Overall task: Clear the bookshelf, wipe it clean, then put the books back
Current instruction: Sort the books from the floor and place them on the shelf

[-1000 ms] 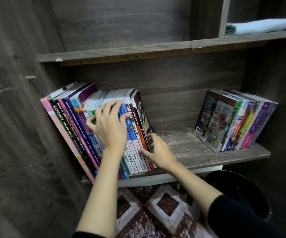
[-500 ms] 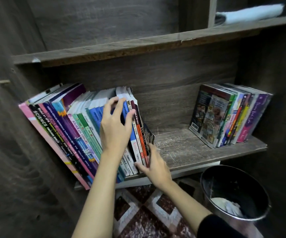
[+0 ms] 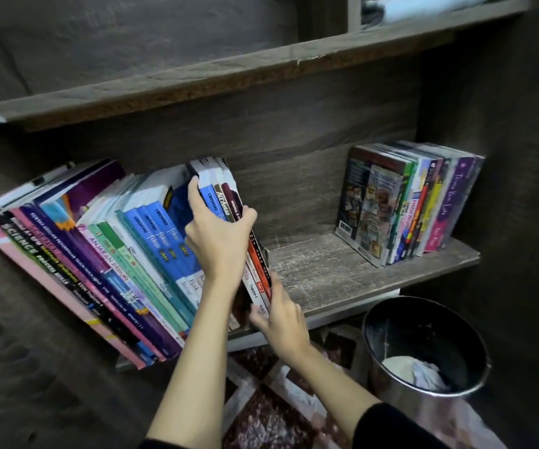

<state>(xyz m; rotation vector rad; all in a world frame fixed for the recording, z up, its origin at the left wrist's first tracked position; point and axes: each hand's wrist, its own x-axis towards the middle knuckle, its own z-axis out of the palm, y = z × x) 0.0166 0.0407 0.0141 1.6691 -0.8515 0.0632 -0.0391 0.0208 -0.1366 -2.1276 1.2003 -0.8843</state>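
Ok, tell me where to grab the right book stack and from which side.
Probably clamp the right stack across its spines, coming from the front. Its left cover faces bare shelf, so one palm fits there; the other side leans toward the wall, so slide fingers in from the front. Left hand and right hand hold the left books.

The left hand and the right hand are bare, with long, slender fingers. The left forearm and the right forearm are slim and uncovered from the wrist upward. The right sleeve is black, of plain dark cloth, and ends in a soft rounded edge partway up the arm. Of the left sleeve only a thin black strip shows at the bottom edge of the view, also plain.
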